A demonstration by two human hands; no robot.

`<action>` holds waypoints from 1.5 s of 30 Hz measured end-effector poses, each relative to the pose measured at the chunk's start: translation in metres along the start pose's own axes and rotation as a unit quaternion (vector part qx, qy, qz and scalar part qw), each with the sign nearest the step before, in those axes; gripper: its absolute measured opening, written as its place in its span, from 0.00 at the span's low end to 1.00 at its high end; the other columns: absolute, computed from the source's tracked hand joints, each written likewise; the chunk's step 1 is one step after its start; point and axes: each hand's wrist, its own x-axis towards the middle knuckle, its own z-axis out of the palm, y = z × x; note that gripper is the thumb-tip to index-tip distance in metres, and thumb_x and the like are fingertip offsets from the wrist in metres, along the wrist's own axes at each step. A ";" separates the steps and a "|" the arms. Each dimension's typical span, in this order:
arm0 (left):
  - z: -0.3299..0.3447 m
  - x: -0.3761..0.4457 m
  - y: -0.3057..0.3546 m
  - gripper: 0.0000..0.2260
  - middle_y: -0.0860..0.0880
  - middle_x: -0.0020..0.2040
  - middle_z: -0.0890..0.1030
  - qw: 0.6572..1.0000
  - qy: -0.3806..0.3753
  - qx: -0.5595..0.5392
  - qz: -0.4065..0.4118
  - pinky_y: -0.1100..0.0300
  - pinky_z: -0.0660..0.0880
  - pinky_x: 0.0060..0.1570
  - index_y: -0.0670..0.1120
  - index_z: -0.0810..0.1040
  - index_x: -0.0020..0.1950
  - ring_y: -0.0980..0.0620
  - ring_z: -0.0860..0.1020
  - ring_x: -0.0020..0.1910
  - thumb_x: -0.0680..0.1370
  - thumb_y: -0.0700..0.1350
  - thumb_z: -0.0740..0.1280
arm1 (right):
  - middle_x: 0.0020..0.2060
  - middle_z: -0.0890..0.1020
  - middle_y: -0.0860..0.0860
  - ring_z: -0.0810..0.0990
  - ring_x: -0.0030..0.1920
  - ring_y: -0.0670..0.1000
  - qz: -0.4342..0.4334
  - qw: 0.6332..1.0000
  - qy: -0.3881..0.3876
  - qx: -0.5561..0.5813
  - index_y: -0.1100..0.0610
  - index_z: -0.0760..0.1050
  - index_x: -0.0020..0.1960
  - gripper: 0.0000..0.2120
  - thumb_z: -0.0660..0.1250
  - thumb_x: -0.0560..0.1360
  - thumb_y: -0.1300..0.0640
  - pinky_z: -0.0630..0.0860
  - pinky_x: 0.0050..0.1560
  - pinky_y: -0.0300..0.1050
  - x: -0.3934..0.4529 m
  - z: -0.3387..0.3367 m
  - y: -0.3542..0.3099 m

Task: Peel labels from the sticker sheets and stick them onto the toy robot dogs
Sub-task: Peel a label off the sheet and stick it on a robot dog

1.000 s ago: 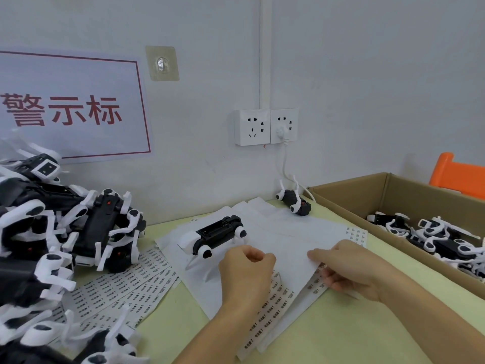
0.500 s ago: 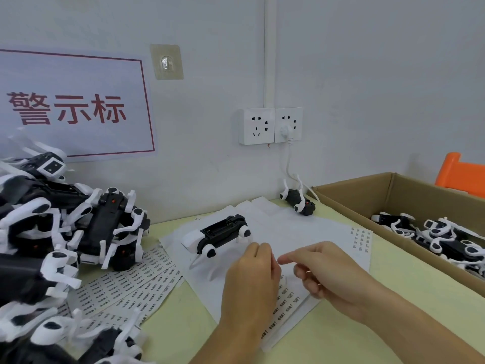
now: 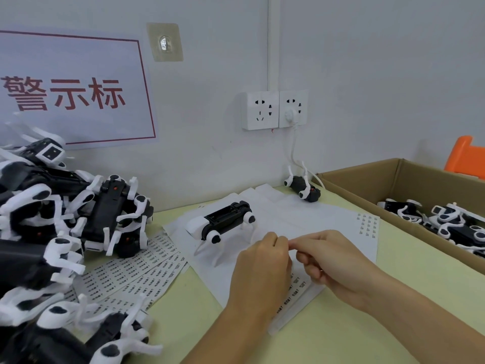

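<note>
Hands meet above the white paper sheets in the head view, fingertips touching: the left hand (image 3: 262,261) has its fingers curled and the right hand (image 3: 332,261) brings thumb and forefinger to a pinch against it. Whatever lies between the fingertips is too small to make out.

Two black-and-white plastic toy robot dogs sit alone on the bench. One standing toy dog (image 3: 223,222) is on the white sheets just beyond the hands, its battery bay open upward. One overturned toy dog (image 3: 303,189) lies near the wall with its legs up, beside the corner of the box. A heaped pile of toy dogs (image 3: 65,219) fills the left side, too tangled to count. More toy dogs (image 3: 451,222) lie in the brown cardboard box (image 3: 367,179) on the right; their number is also unclear.

Several fanned strips of printed label sheets (image 3: 131,269) lie between the pile and the white sheets, overlapping. A white backing sheet (image 3: 328,219) under the hands keeps a small block of labels (image 3: 367,227) near its far right corner, and more printed labels (image 3: 296,287) show beneath the right wrist.

The surface is a pale yellow-green tabletop (image 3: 393,298) against a white wall. On the wall hang two white power sockets (image 3: 274,110), one with a plug and cord, a white sign with red characters (image 3: 70,93), and one clear adhesive hook (image 3: 164,42). An orange chair back (image 3: 467,158) shows behind the box.
</note>
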 end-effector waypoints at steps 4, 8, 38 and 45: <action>0.001 -0.001 0.001 0.03 0.51 0.35 0.76 0.999 -0.044 0.005 -0.018 0.60 0.65 0.27 0.45 0.83 0.46 0.52 0.71 0.29 0.75 0.41 0.69 | 0.29 0.71 0.51 0.66 0.24 0.47 -0.010 0.999 0.032 0.020 0.58 0.83 0.37 0.13 0.68 0.78 0.59 0.64 0.24 0.36 0.004 -0.002 0.003; -0.003 0.002 0.003 0.10 0.49 0.38 0.74 0.998 -0.050 -0.022 -0.033 0.55 0.68 0.30 0.43 0.82 0.48 0.52 0.68 0.33 0.79 0.44 0.61 | 0.28 0.71 0.50 0.68 0.23 0.48 -0.025 0.997 0.067 0.000 0.61 0.85 0.45 0.09 0.68 0.78 0.58 0.65 0.23 0.37 0.008 -0.005 0.006; -0.058 0.046 -0.041 0.20 0.51 0.47 0.81 0.914 -0.089 -0.168 -0.358 0.54 0.79 0.41 0.49 0.71 0.63 0.50 0.81 0.42 0.75 0.50 0.72 | 0.27 0.74 0.48 0.69 0.24 0.49 -0.217 0.961 0.122 -0.120 0.48 0.81 0.40 0.07 0.71 0.77 0.53 0.65 0.25 0.33 0.007 -0.004 0.007; -0.038 0.034 -0.025 0.13 0.54 0.32 0.81 0.769 -0.167 -0.415 -0.457 0.61 0.73 0.36 0.46 0.81 0.51 0.53 0.79 0.31 0.73 0.53 0.74 | 0.28 0.73 0.46 0.64 0.24 0.46 -0.274 0.947 0.100 -0.136 0.49 0.81 0.39 0.08 0.70 0.77 0.57 0.60 0.24 0.34 0.000 -0.009 -0.005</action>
